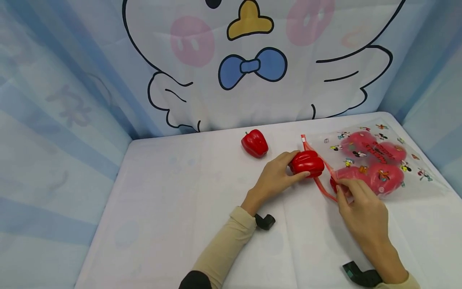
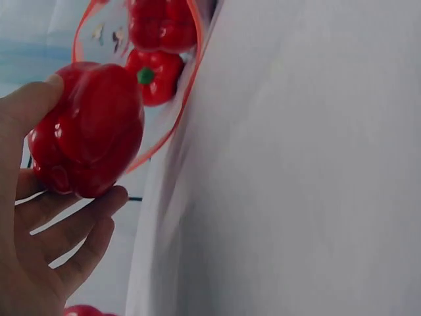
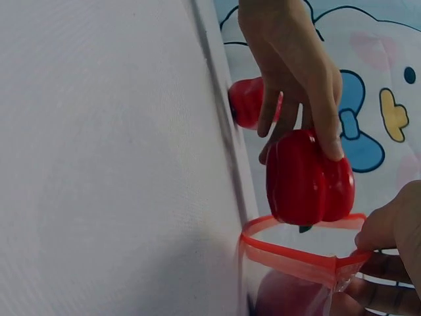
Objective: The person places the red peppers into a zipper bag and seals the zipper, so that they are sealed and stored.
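Observation:
My left hand [image 1: 276,174] grips a red bell pepper [image 1: 308,163] between thumb and fingers, just left of the mouth of a clear zip bag [image 1: 426,184]. The bag's red-edged opening [image 3: 289,253] gapes toward the pepper in the right wrist view. With thumb and fingers my right hand [image 1: 364,210] pinches the near edge of that opening. Several red peppers lie inside the bag; one with a green stem [image 2: 146,76] shows through the mouth in the left wrist view. Another loose red pepper [image 1: 254,143] rests on the table, behind and left of my left hand.
A white cloth covers the table [image 1: 162,208]. Behind it hangs a curtain with a cartoon figure and a blue bow [image 1: 252,66]; blue-and-white curtains [image 1: 54,160] close off the sides. Small cartoon prints cover the bag.

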A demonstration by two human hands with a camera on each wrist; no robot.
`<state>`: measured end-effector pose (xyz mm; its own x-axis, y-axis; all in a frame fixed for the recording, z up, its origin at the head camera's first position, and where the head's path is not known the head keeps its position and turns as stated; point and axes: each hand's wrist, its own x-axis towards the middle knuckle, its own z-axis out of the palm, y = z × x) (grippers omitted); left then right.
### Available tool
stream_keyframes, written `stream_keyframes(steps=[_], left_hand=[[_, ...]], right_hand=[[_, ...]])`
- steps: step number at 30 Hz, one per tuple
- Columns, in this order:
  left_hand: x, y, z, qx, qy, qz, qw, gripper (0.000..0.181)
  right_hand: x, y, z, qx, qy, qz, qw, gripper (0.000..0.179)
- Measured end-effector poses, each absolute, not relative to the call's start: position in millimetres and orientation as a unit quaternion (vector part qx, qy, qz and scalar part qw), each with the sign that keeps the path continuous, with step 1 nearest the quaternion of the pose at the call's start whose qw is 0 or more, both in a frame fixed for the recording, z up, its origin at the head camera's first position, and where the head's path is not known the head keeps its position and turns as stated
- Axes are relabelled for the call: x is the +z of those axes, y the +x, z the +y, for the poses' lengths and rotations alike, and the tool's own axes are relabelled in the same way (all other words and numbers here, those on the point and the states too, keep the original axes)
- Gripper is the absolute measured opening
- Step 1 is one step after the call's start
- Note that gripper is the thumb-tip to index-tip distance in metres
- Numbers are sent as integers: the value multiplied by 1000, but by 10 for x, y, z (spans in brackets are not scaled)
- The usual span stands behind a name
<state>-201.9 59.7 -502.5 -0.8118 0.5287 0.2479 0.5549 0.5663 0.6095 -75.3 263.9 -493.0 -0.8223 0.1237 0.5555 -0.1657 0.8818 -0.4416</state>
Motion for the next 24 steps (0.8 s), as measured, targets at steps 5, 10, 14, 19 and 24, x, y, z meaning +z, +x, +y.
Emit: stream_keyframes(steps=[5, 10, 14, 19, 24], left_hand=[[-5022, -1993, 703, -331, -299, -895, 26, 68], [-5044, -1973, 758, -329, -293, -897, 20, 67], [-5068, -1961, 818, -329, -291, -898, 21, 67], [-5090, -1945, 896, -328, -284, -901, 18, 68], [-5118, -1948, 965, -331, -272, -903, 18, 71]], right_hand=[[-4941, -749, 2643, 244, 9, -922, 300, 41], [-4944, -754, 2646, 242, 10, -923, 300, 42], [-4942, -756, 2653, 239, 14, -922, 305, 40], [-4943, -750, 2655, 240, 17, -920, 308, 38], [-4943, -746, 2662, 240, 18, -920, 309, 38]])
